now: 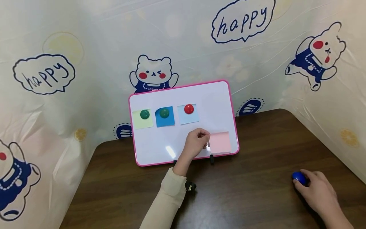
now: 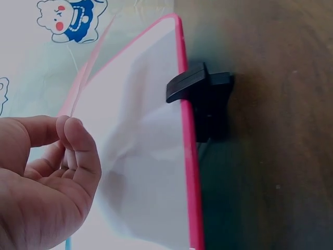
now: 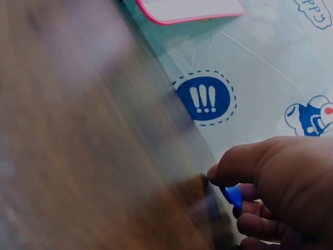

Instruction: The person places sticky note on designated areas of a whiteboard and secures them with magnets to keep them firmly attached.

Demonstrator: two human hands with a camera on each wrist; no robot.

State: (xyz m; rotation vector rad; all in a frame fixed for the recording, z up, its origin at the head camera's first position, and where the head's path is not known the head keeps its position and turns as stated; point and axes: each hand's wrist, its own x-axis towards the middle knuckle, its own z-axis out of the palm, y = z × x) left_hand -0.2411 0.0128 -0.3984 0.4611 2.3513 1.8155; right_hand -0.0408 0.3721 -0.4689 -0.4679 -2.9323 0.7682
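Observation:
My left hand (image 1: 196, 142) pinches the left edge of a pink sticky note (image 1: 220, 142) in front of the whiteboard's (image 1: 160, 144) lower right part. In the left wrist view the note (image 2: 86, 78) shows edge-on, standing off the board's face from between thumb and fingertips. My right hand (image 1: 318, 189) grips a round blue magnet (image 1: 299, 178) between thumb and fingers, over the right side of the table. Part of that magnet (image 3: 232, 197) shows between the fingers in the right wrist view.
The pink-framed board leans upright on black clips (image 1: 212, 159) on the dark wooden table (image 1: 243, 197). Across it hang a green note (image 1: 143, 123), a dark blue note (image 1: 165, 122) and a light blue note (image 1: 188, 119), each under a round magnet. A printed curtain (image 1: 194, 38) stands behind.

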